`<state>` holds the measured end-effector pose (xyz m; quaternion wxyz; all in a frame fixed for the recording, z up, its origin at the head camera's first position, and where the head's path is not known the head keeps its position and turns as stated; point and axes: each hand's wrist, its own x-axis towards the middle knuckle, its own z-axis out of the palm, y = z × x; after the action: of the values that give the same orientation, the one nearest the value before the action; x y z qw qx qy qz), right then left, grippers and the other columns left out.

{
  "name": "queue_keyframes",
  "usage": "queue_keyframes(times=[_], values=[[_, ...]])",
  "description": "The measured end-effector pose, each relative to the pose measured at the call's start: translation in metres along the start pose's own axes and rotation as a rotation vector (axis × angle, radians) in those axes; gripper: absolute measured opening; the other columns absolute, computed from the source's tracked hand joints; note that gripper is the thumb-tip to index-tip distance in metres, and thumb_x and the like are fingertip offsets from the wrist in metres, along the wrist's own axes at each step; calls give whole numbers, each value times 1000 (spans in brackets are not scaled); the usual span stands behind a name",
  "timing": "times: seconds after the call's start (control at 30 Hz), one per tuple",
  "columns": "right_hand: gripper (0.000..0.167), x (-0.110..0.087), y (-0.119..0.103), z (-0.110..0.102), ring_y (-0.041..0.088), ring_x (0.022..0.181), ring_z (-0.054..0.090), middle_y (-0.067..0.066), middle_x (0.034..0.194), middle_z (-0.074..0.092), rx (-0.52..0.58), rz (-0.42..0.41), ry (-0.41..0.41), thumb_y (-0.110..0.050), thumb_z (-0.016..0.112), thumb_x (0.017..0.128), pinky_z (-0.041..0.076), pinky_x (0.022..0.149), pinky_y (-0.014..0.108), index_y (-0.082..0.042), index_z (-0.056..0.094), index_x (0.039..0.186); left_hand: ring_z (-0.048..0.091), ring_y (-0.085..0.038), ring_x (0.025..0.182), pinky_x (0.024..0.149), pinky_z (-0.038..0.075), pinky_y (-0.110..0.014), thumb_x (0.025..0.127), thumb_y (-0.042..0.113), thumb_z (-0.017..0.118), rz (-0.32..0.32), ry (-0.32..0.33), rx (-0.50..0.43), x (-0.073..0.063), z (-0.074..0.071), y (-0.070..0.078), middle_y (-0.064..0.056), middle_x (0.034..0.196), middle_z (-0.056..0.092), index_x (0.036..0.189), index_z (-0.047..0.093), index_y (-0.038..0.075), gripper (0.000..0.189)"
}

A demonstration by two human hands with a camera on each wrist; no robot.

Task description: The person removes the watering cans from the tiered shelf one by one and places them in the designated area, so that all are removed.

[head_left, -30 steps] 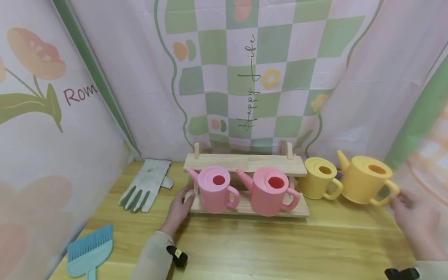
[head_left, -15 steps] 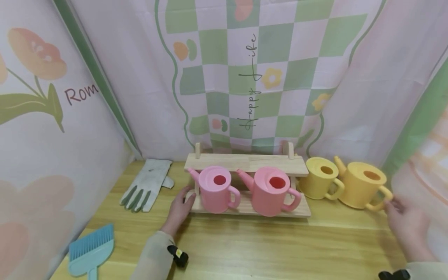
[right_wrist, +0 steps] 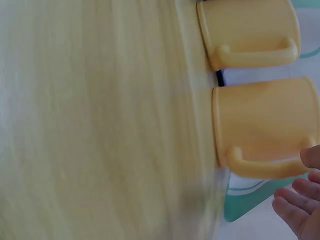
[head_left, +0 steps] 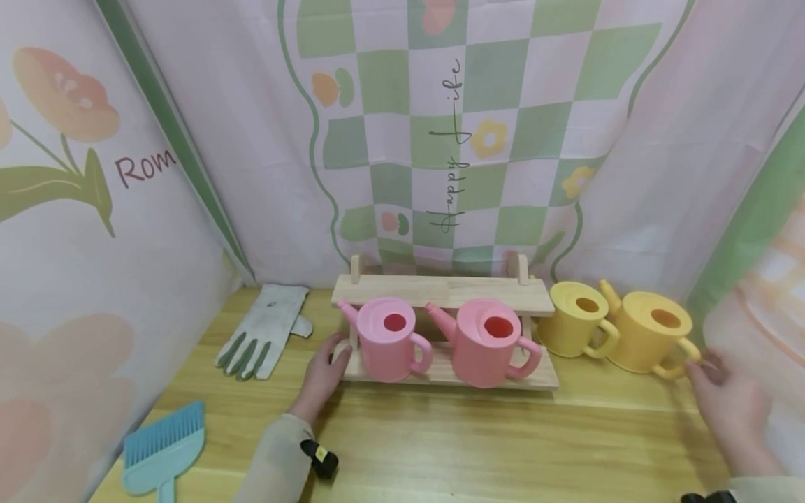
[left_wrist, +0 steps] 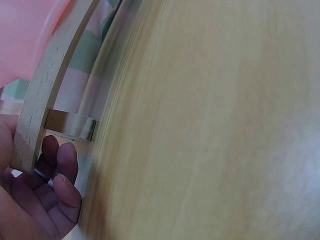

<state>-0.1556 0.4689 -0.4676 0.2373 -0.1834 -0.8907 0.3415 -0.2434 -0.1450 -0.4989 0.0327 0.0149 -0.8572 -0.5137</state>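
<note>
My left hand grips the left end of a small two-tier wooden shelf; in the left wrist view the thumb and curled fingers are around its lower board. On that board stand a light pink watering can and a deeper pink watering can. My right hand pinches the handle of an orange-yellow watering can, with the thumb on the handle in the right wrist view. This can stands upright on the table, close beside a paler yellow watering can at the shelf's right end.
A white work glove with green fingertips lies left of the shelf. Nearer on the left is a light blue brush. The wooden table extends in front of the shelf. A patterned curtain hangs behind, with a printed panel at the left.
The orange-yellow watering can has moved left and down onto the table, nearer the paler yellow can, with my right hand following. My left hand and the shelf have stayed put.
</note>
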Motion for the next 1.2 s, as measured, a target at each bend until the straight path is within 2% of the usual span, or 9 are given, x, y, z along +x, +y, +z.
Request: queue_keyframes(times=[0.1,0.2,0.27,0.33,0.5,0.6,0.7,0.9,1.2], values=[[60,-4,-18,-3,15,111,61,27,138,48,-24,18,9,-29,54,99,16,114,58,2,35,146,44,-38,131,105,39,-54,101,32,54,-10,-4,3,0,0,0,-15,148,44,143,48,12,47],[61,-11,-42,-6,53,127,39,29,145,39,-15,22,41,-28,54,99,23,114,54,-1,33,148,45,-39,130,104,39,-54,101,33,53,-18,-5,8,0,1,0,-15,148,44,143,48,13,46],[59,-15,-58,-6,49,128,41,26,144,41,2,3,60,-28,56,98,25,115,46,-2,37,147,45,-39,130,104,40,-54,101,33,53,-26,-7,9,0,1,1,-15,148,44,143,48,14,46],[57,-19,-70,-5,23,130,48,23,143,43,32,-30,62,-28,59,97,32,111,27,-5,41,146,45,-39,130,104,40,-54,101,33,53,-34,-9,6,0,0,2,-15,148,44,143,48,14,46],[47,-27,-96,5,-26,91,42,25,127,58,99,-211,42,-22,64,95,38,75,-2,-4,53,137,43,-38,132,105,39,-54,101,34,53,-42,-11,10,0,0,3,-14,149,43,143,48,15,47],[40,-32,-109,14,-28,82,43,16,110,69,109,-312,34,-17,66,94,40,67,-1,0,59,129,42,-39,133,106,37,-55,101,33,53,-34,-11,17,-1,-1,3,-14,149,42,143,47,15,47],[37,-41,-122,24,-27,84,47,11,111,70,154,-388,-11,-14,65,94,43,68,0,3,60,127,41,-38,134,107,36,-55,101,34,53,-36,-14,11,-1,-1,3,-14,150,42,144,47,15,48],[32,-57,-143,42,-24,92,50,27,118,62,257,-480,-104,-4,63,94,44,75,2,8,60,123,42,-39,133,106,37,-55,101,35,53,-30,-15,9,-1,0,2,-14,150,42,144,47,15,48],[30,-73,-159,66,-13,90,60,24,111,67,300,-561,-163,-1,67,90,48,73,5,3,65,120,44,-39,131,106,38,-54,100,33,54,-12,-3,8,0,0,-1,-14,149,43,142,49,13,47]])
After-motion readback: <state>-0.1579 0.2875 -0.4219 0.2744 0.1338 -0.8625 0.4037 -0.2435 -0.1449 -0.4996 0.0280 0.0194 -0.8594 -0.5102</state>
